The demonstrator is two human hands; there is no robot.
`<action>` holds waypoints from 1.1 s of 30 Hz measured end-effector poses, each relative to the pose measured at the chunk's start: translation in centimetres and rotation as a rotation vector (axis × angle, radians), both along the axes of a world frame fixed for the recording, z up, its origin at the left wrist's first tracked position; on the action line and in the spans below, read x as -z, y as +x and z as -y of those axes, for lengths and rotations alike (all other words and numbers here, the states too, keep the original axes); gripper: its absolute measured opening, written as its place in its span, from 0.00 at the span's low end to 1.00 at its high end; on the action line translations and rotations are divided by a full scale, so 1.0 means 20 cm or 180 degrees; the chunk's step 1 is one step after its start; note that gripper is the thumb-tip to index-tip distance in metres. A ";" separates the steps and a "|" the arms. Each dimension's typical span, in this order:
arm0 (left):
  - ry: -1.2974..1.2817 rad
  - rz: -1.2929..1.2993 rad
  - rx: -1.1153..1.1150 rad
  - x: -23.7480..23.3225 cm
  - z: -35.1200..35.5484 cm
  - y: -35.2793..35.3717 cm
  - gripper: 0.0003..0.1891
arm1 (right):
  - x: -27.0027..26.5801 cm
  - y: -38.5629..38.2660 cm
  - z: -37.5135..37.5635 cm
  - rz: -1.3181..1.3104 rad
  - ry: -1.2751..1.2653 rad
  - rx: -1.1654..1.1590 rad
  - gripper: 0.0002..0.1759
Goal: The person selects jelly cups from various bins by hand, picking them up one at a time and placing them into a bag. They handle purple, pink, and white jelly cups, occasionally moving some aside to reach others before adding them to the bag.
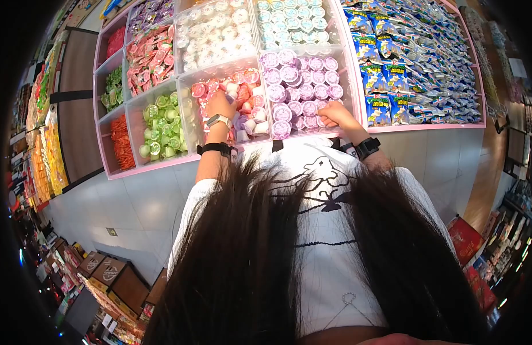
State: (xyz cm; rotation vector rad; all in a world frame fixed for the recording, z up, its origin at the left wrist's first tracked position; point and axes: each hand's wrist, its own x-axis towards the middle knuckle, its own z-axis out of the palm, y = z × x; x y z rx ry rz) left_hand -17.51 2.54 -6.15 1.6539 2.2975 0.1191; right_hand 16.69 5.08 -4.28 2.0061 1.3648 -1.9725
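Observation:
In the head view, my left hand [221, 105] reaches down into a compartment of red and pink jelly cups [255, 103], several turned with their white bases up. Its fingers are mostly hidden by the hand itself and the cups. My right hand [334, 113] is closed, fingers curled, at the right side of the compartment of purple-lidded jelly cups [290, 75]. What those fingers hold, if anything, is hidden. Many purple cups stand in neat rows with their round lids up, while the red ones lie jumbled.
Clear dividers split the pink-edged display bin [180, 158]. Around my hands are green jelly cups [164, 129], white cups [214, 34], pale blue-lidded cups [292, 23] and red-wrapped sweets [150, 60]. Blue snack packets [387, 80] fill the right side. Brown boxes [119, 279] stand behind me at left.

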 end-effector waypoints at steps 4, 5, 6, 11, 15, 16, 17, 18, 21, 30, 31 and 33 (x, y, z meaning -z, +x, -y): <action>0.0192 0.0462 -0.0354 -0.08 0.04 0.00 0.23 | 0.02 0.01 0.02 -0.0273 0.1101 0.0347 0.14; 0.0216 0.0730 -0.0539 -0.12 0.05 0.01 0.23 | 0.01 -0.01 0.03 -0.0443 0.1515 0.0305 0.15; 0.0028 0.0845 -0.0873 -0.22 0.05 0.04 0.21 | -0.06 -0.06 0.05 -0.0610 0.1927 0.0259 0.16; 0.0251 0.3222 -0.0391 -0.41 0.10 0.28 0.20 | -0.47 -0.29 0.16 -0.1643 0.2000 -0.0753 0.24; -0.0062 0.2857 0.0335 -0.54 0.13 0.54 0.21 | -0.44 -0.32 0.15 -0.1820 0.1719 -0.0821 0.23; -0.0096 0.2782 0.0435 -0.60 0.12 0.57 0.23 | -0.39 -0.30 0.14 -0.1959 0.1662 -0.0678 0.22; 0.0031 0.2679 0.0604 -0.59 0.12 0.56 0.22 | -0.33 -0.28 0.14 -0.2099 0.1607 -0.0535 0.21; 0.0159 0.2570 0.0775 -0.58 0.12 0.54 0.22 | -0.26 -0.25 0.13 -0.2126 0.1519 -0.0276 0.20; 0.0266 0.1973 0.0831 -0.54 0.07 0.40 0.18 | -0.11 -0.08 0.11 -0.1690 0.0446 0.1155 0.19; -0.0288 0.1322 0.0309 -0.21 -0.18 -0.12 0.20 | 0.10 0.05 0.04 -0.0129 0.0495 0.1121 0.13; -0.0288 0.1370 0.0250 -0.18 -0.19 -0.14 0.20 | 0.17 0.05 0.04 -0.0034 0.0603 0.1084 0.11; -0.0295 0.1470 0.0128 -0.03 -0.21 -0.21 0.20 | 0.29 0.06 0.04 0.0009 0.0681 0.1441 0.09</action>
